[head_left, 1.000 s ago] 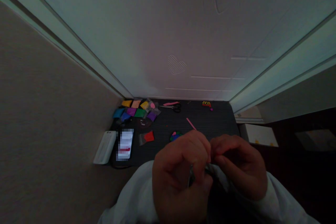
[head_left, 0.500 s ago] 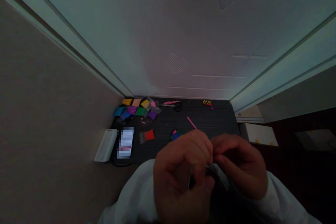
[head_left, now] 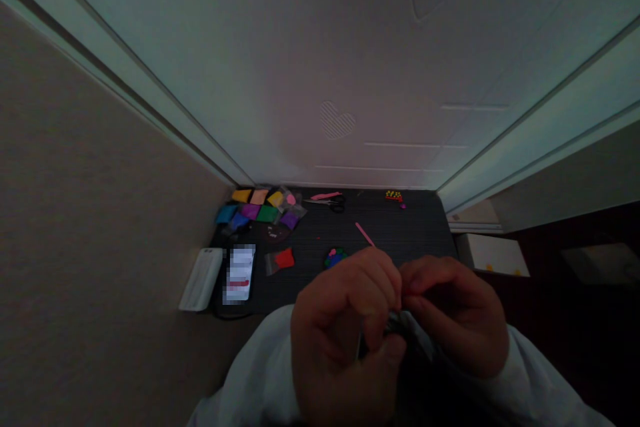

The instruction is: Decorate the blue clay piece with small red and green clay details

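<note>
My left hand (head_left: 345,330) is closed, its fingers curled and the fingertips meeting those of my right hand (head_left: 457,313). Between the thumb and forefinger of my right hand is a small bit of red, clay-like material (head_left: 411,294), mostly covered by the fingers. Whatever my left fingers hold is hidden. Just beyond my left hand lies a blue and green clay piece (head_left: 335,258) with a pink spot, partly covered by the knuckles. A pink stick-like tool (head_left: 365,233) rests behind it. A clear bag with red clay (head_left: 285,259) lies to the left.
On the dark table (head_left: 310,287), several bags of coloured clay (head_left: 267,213) are at the back left, next to scissors (head_left: 327,201) and a pink strip (head_left: 326,195). A phone (head_left: 240,273) is at the left edge, a small yellow-dotted red piece (head_left: 393,196) at the back right. A white door (head_left: 380,80) stands behind.
My hands have shifted slightly left, still fingertip to fingertip, and a little more red shows between the right fingers. The things on the table stay in place.
</note>
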`<state>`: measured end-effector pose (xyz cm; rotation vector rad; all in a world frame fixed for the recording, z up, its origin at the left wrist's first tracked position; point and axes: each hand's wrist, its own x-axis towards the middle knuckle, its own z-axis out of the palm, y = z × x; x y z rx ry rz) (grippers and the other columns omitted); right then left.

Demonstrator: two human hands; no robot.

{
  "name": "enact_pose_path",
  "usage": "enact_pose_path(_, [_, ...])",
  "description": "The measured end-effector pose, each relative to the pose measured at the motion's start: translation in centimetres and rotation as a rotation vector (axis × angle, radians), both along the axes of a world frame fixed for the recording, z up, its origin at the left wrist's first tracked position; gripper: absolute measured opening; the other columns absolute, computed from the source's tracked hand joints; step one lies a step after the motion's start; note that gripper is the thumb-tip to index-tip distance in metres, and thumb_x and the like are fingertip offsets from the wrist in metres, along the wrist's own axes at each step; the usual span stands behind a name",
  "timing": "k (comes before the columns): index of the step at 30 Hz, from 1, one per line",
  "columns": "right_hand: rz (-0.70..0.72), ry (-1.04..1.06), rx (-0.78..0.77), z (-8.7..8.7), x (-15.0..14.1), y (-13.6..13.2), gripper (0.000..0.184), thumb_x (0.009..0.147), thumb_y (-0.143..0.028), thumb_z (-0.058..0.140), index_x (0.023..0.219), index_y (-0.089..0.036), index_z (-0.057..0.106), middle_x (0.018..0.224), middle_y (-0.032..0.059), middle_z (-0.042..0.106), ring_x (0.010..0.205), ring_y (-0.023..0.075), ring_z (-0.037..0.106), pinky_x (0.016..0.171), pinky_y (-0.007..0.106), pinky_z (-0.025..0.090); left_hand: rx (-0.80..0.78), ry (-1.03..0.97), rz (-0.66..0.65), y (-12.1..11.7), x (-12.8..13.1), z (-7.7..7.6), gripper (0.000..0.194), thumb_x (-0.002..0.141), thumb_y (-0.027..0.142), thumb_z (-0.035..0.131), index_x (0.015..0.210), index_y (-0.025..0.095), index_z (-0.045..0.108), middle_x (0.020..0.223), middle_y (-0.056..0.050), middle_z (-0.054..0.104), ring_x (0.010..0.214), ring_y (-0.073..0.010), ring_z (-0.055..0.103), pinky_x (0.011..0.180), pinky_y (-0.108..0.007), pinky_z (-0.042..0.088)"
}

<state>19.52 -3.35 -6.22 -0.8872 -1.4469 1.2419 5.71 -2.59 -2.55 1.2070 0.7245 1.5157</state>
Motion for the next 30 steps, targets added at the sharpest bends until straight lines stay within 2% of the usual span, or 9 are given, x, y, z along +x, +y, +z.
enact_pose_path(8, [-0.027,0.016,0.009,-0.1,-0.3,0.1,0.024,0.073,-0.004,0.058,0.086,-0.024,0.056,0.077,0.0003,0.063,0.073,0.0129,0.061,0.065,0.026,0.050,0.030,0.010,0.001,0.1,-0.2,-0.4,0.025,0.068,0.020,0.062,0.052,0.017,0.043,0.050,0.003,0.043,0.055,-0.0113,0.045,0.060,-0.031,0.042])
enact_pose_path(13, [-0.039,-0.094,0.036,0.0,-0.1,0.0,0.025,0.074,-0.006,0.057,0.091,-0.024,0.057,0.079,0.0014,0.065,0.073,0.0126,0.062,0.065,0.024,0.052,0.037,0.006,0.005,0.2,-0.2,-0.5,0.024,0.069,0.020,0.061,0.053,0.018,0.043,0.051,0.002,0.043,0.056,-0.0122,0.045,0.058,-0.031,0.041])
enact_pose_path(18, [0.009,-0.163,0.131,0.2,0.1,0.4,0.032,0.076,-0.005,0.053,0.098,-0.027,0.060,0.078,-0.0009,0.066,0.073,0.0105,0.061,0.066,0.021,0.050,0.022,-0.015,-0.015,0.1,-0.4,-0.9,0.022,0.068,0.017,0.060,0.054,0.018,0.044,0.052,0.002,0.042,0.057,-0.0127,0.046,0.058,-0.032,0.040])
enact_pose_path(24, [0.034,-0.115,0.093,0.1,0.3,0.4,0.027,0.076,-0.007,0.055,0.093,-0.026,0.061,0.079,-0.0005,0.065,0.073,0.0108,0.060,0.067,0.023,0.048,0.047,-0.030,-0.038,0.2,-0.5,-1.4,0.017,0.068,0.013,0.058,0.057,0.017,0.045,0.056,0.002,0.044,0.060,-0.0125,0.046,0.060,-0.032,0.040])
enact_pose_path(30, [0.021,0.032,0.041,-0.7,-0.1,0.4,0.018,0.072,-0.010,0.062,0.083,-0.024,0.058,0.074,-0.0017,0.061,0.071,0.0123,0.058,0.067,0.027,0.047,0.038,-0.005,-0.059,0.3,-0.7,-1.9,0.017,0.067,0.012,0.058,0.058,0.018,0.045,0.057,0.002,0.043,0.060,-0.0129,0.045,0.063,-0.033,0.039])
